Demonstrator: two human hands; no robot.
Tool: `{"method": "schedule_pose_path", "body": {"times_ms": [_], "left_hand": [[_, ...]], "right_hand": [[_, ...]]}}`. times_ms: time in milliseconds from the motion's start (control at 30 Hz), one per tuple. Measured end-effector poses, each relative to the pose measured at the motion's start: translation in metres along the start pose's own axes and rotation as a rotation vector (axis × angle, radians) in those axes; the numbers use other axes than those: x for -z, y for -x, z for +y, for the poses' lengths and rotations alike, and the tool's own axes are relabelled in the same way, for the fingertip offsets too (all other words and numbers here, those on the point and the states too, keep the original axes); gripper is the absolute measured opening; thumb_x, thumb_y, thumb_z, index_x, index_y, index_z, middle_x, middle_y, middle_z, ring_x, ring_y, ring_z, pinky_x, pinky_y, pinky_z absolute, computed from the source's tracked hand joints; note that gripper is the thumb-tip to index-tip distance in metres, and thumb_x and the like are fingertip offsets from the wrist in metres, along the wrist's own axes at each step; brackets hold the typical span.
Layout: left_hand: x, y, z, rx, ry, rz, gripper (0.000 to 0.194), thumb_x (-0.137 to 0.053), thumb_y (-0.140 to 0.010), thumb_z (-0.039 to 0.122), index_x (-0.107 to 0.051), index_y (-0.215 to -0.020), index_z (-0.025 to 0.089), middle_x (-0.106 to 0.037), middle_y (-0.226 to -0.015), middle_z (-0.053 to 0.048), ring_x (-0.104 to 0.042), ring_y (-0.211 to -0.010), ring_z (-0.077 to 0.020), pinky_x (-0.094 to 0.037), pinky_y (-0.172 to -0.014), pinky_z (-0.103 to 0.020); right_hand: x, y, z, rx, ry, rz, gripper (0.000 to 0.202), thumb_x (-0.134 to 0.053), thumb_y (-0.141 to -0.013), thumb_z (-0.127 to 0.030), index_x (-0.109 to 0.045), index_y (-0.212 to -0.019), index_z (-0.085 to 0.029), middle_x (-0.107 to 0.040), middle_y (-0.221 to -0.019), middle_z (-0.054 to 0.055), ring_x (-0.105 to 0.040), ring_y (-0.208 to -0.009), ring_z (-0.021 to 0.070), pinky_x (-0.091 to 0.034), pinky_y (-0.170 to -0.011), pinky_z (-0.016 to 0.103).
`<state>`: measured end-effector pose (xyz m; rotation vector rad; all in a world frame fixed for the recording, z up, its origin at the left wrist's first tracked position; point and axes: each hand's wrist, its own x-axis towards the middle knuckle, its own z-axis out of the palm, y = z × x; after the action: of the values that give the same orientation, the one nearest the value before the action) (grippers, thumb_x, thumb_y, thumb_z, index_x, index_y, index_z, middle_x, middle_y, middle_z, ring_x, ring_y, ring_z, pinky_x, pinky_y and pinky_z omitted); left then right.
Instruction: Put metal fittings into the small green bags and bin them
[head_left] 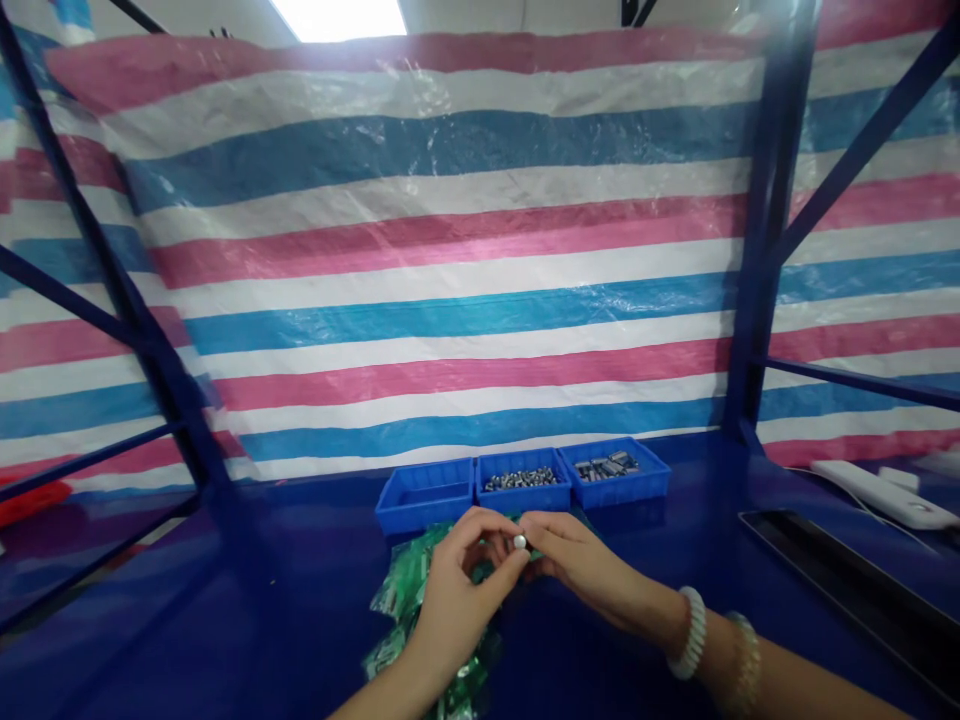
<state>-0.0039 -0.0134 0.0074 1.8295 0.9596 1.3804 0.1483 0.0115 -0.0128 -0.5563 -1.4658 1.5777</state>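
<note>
Silver cap [519, 541] sits pinched between the fingertips of my left hand [457, 590] and right hand [581, 565], above the green bags [409, 600] near the blue trays [523, 480]. I reckon it could slip into the bags if either pinch eases.

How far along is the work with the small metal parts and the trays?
Done: cannot tell; the left tray looks empty. In hand: left hand and right hand meet on one small metal part, above green bags. Left: middle tray and right tray hold many parts.
</note>
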Motion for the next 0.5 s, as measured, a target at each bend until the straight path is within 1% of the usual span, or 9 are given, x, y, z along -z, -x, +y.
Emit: {"method": "schedule_pose_path", "body": {"times_ms": [100, 200, 300, 367, 433, 500], "left_hand": [[0.000, -0.001, 0.000, -0.083, -0.090, -0.002, 0.004, -0.066, -0.076, 0.019, -0.068, -0.080, 0.020, -0.057, -0.083, -0.003, -0.056, -0.066, -0.0148, -0.048, -0.060, -0.028], [0.001, -0.002, -0.003, -0.128, -0.142, -0.001, 0.003, -0.067, -0.077, 0.020, -0.069, -0.080, 0.020, -0.060, -0.084, -0.005, -0.059, -0.070, -0.0168, -0.049, -0.062, -0.029], [0.006, -0.006, -0.003, -0.135, -0.148, 0.027, 0.004, -0.068, -0.077, 0.022, -0.069, -0.080, 0.020, -0.064, -0.083, -0.005, -0.061, -0.076, -0.0188, -0.051, -0.065, -0.029], [0.011, -0.014, 0.001, -0.136, -0.157, 0.082, 0.006, -0.069, -0.076, 0.024, -0.070, -0.080, 0.020, -0.066, -0.083, -0.005, -0.062, -0.077, -0.0195, -0.052, -0.067, -0.029], [0.017, -0.027, 0.006, -0.131, -0.169, 0.141, 0.009, -0.071, -0.075, 0.027, -0.070, -0.081, 0.020, -0.068, -0.083, -0.005, -0.063, -0.078, -0.0202, -0.053, -0.070, -0.031], [0.023, -0.047, 0.011, -0.117, -0.171, 0.173, 0.013, -0.071, -0.074, 0.029, -0.071, -0.082, 0.019, -0.069, -0.084, -0.006, -0.064, -0.080, -0.0211, -0.054, -0.073, -0.032]], "right_hand": [[-0.002, -0.001, 0.002, -0.032, 0.022, -0.069, 0.041, -0.064, -0.076, -0.058, -0.061, -0.069, -0.017, -0.051, -0.067, -0.002, -0.047, -0.061, 0.0116, -0.039, -0.061, 0.026], [-0.001, -0.004, 0.002, -0.019, 0.099, -0.038, 0.042, -0.064, -0.075, -0.057, -0.060, -0.066, -0.017, -0.048, -0.060, -0.003, -0.044, -0.055, 0.0102, -0.035, -0.054, 0.024], [0.006, -0.007, -0.003, 0.069, 0.197, 0.070, 0.043, -0.060, -0.079, -0.056, -0.060, -0.063, -0.016, -0.046, -0.055, -0.004, -0.042, -0.052, 0.0098, -0.033, -0.052, 0.023], [0.014, -0.010, -0.007, 0.117, 0.213, 0.170, 0.041, -0.058, -0.081, -0.054, -0.063, -0.066, -0.016, -0.050, -0.056, -0.003, -0.042, -0.051, 0.0098, -0.033, -0.051, 0.023], [0.022, -0.013, -0.010, 0.137, 0.204, 0.271, 0.038, -0.058, -0.081, -0.051, -0.065, -0.070, -0.016, -0.055, -0.060, -0.001, -0.044, -0.051, 0.0101, -0.033, -0.051, 0.023], [0.029, -0.016, -0.011, 0.136, 0.200, 0.339, 0.037, -0.058, -0.080, -0.050, -0.065, -0.070, -0.016, -0.057, -0.061, 0.000, -0.044, -0.051, 0.0106, -0.034, -0.051, 0.024]]}}
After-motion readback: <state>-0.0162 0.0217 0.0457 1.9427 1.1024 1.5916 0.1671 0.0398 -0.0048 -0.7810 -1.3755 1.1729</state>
